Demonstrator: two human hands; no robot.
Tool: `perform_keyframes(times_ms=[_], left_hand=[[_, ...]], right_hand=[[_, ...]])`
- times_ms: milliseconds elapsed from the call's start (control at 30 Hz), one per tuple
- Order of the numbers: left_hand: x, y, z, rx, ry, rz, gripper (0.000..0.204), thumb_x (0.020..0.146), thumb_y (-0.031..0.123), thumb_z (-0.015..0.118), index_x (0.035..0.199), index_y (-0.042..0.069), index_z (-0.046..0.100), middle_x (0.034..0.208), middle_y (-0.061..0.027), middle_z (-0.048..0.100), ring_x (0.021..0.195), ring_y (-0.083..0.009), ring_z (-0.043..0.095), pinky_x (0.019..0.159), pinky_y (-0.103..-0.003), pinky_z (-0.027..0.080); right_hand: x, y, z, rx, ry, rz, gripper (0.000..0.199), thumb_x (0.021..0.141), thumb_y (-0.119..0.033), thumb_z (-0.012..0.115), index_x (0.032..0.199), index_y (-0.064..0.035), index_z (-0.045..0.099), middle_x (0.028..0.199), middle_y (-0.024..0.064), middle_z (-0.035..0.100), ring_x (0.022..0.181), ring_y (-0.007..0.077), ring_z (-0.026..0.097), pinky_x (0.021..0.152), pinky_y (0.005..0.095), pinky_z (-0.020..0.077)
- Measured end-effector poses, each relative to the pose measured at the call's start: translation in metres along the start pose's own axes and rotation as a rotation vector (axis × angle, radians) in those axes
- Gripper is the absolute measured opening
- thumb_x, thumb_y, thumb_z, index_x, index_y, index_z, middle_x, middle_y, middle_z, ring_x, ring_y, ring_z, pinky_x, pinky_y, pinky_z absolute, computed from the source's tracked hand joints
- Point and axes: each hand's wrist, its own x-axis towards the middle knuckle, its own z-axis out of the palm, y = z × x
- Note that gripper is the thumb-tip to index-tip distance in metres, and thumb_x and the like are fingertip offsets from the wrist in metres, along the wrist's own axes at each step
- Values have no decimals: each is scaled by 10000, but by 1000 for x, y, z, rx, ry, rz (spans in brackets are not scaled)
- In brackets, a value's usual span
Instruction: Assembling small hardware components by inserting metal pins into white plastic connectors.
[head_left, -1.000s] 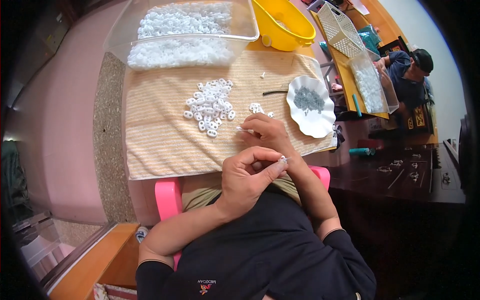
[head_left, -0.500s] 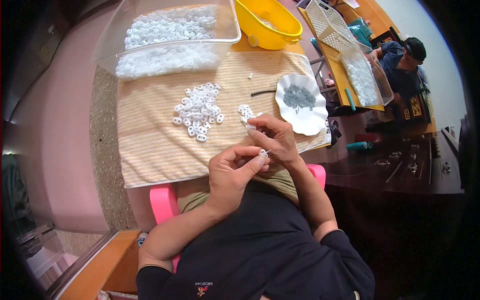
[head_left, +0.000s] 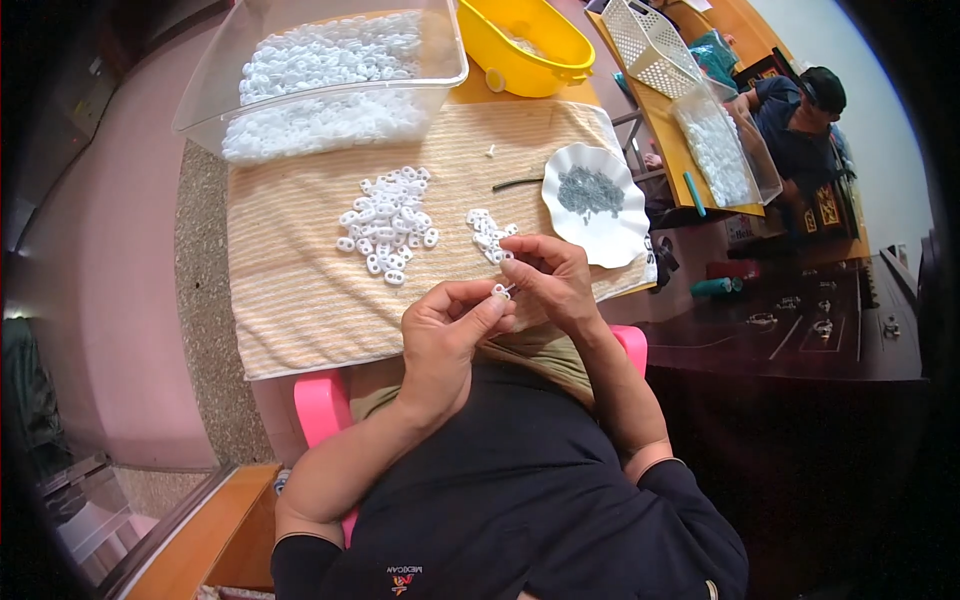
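Between thumb and fingertips, my left hand (head_left: 440,335) pinches a small white two-holed plastic piece (head_left: 501,291) just above my lap. My right hand (head_left: 558,285) is closed beside it, thumb and forefinger pressed together. A thin, pale sliver shows between the white piece and the right fingertips; I cannot make out what it is. Just beyond the right fingers lies a small cluster of white two-holed pieces (head_left: 488,236). Farther left is a larger loose pile of the same pieces (head_left: 386,222). A scalloped white plate (head_left: 608,245) at the right bears small grey translucent bits (head_left: 590,190).
A striped towel (head_left: 290,300) covers the table. A clear bin (head_left: 440,105) of white pieces and a yellow tub (head_left: 530,60) stand at the back. Near the plate lie a dark thin stick (head_left: 515,185) and a tiny white part (head_left: 490,151). Another person (head_left: 795,115) sits at the far right.
The left hand with its white piece has shifted slightly left and up. The right fingertips are now nearer to that piece. The whole view has moved a little.
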Motion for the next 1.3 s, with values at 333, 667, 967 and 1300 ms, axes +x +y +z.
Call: perform_keyframes(times_ms=[333, 667, 967, 1300], left_hand=[[3, -1, -3, -24, 28, -29, 150, 866, -9, 624, 1012, -18, 594, 900, -128, 663, 783, -166, 661, 740, -267, 565], [5, -1, -5, 1, 60, -52, 163, 855, -13, 632, 1009, -32, 582, 944, -120, 646, 812, -165, 656, 738, -261, 562], [8, -1, -3, 4, 64, -80, 158, 850, -14, 641, 999, -38, 596, 883, -93, 660, 749, -124, 645, 713, -239, 548], [10, -2, -7, 24, 26, -96, 158, 854, -2, 637, 1002, -28, 588, 982, -128, 661, 805, -137, 647, 733, -245, 554]], right_hand=[[-3, 7, -10, -16, -6, -17, 226, 864, -15, 635, 1079, 53, 622, 869, 55, 645, 731, 102, 622, 651, 224, 516], [-10, -27, -18, -977, -132, -377, 292, 783, 30, 591, 1064, -34, 641, 880, 109, 597, 765, 247, 612, 665, 321, 487], [-12, -22, -20, -1152, -242, -374, 337, 723, -58, 611, 1058, -60, 565, 855, 119, 539, 844, 307, 561, 742, 389, 458], [-10, -23, -25, -1046, -233, -368, 241, 782, -18, 633, 1023, -12, 626, 860, 147, 612, 780, 305, 612, 679, 369, 495]])
